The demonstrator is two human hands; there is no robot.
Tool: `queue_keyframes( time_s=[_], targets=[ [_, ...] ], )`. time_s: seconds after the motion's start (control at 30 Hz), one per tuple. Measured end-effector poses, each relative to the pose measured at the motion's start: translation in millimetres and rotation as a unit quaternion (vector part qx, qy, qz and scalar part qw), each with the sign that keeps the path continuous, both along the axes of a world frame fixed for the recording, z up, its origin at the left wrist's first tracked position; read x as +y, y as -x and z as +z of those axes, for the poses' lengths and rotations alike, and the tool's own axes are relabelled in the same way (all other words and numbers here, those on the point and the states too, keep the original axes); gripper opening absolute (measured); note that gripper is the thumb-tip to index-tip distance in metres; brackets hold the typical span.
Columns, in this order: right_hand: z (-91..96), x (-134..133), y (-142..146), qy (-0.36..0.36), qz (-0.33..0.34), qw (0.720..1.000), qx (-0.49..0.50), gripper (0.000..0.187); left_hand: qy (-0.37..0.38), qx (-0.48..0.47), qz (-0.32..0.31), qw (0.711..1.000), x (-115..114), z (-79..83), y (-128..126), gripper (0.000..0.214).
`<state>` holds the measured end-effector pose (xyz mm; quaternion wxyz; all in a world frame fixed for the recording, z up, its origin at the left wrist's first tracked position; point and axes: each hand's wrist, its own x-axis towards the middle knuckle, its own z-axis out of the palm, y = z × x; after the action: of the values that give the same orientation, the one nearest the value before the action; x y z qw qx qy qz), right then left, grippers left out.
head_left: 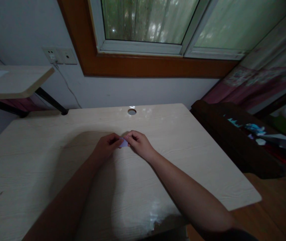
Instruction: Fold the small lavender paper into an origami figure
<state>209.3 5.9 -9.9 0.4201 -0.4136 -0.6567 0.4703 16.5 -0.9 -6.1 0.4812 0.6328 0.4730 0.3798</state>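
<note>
A small pale lilac piece of paper (pixel 124 143) is held between both hands near the middle of the light wooden desk (pixel 45 160). My left hand (pixel 107 147) pinches its left side with curled fingers. My right hand (pixel 139 143) grips the right side, fingers closed over it. Most of the paper is hidden by the fingers. Both forearms rest over the desk top.
A round cable hole (pixel 132 111) sits at the desk's far edge below a wooden-framed window (pixel 148 23). A second desk (pixel 12 80) stands at the left, wall sockets (pixel 59 56) above it. Dark furniture with cluttered items (pixel 256 134) lies at the right.
</note>
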Motion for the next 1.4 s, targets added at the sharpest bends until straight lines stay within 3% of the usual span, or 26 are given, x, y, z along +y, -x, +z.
queue_keyframes(
  time_s=[0.27,0.63,1.17,1.4],
  targets=[
    [1.6,-1.3,3.3,0.005,-0.004,1.000,0.019,0.029,-0.007,-0.010,0.045,0.999,-1.0,5.8,0.0,0.028],
    [-1.7,1.0,2.5,0.034,-0.012,0.998,0.051,0.032,-0.019,0.001,0.002,1.000,-1.8,5.0,1.0,0.031],
    [4.2,-2.5,2.7,-0.004,-0.034,0.999,0.005,0.027,-0.048,0.061,0.006,0.997,-2.1,5.8,-1.3,0.031],
    [0.1,-1.8,0.9,-0.020,-0.050,0.999,0.000,0.026,-0.026,0.050,-0.040,0.998,-3.2,6.2,-1.7,0.032]
  ],
)
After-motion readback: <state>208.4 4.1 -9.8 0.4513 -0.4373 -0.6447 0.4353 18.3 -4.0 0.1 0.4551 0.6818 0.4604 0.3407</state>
